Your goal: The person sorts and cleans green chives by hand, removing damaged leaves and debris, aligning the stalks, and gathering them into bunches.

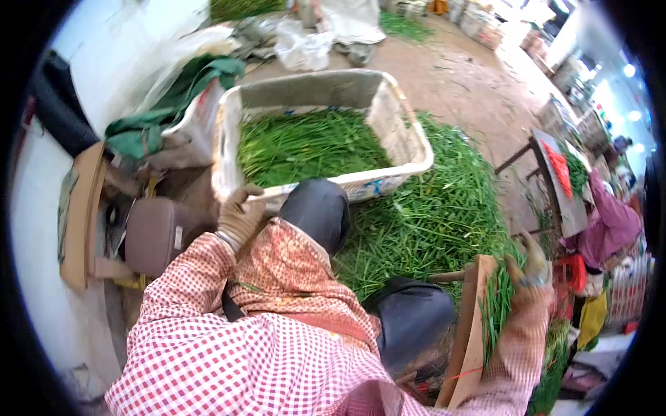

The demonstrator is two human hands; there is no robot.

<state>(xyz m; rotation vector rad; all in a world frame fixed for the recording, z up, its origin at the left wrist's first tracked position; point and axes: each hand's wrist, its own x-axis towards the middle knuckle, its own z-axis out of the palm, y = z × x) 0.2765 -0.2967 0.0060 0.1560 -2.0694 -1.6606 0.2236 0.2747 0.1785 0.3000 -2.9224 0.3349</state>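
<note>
My left hand (241, 216), in a tan glove, is at the near left corner of a white plastic basket (409, 132), its fingers bent at the rim. Long green stalks (312, 142) lie inside that basket. My right hand (528, 267), gloved too, is out to the right above a narrow wooden board (466, 326), thumb and fingers apart. Beside it on the board lies a bunch of green stalks (494, 305). Whether its palm touches them is unclear.
A big heap of greens (437, 215) covers the floor right of the basket. A brown padded stool (156, 236) stands at the left. Another person (610, 222) is at a small table (570, 208) on the right, near a red stool (570, 272).
</note>
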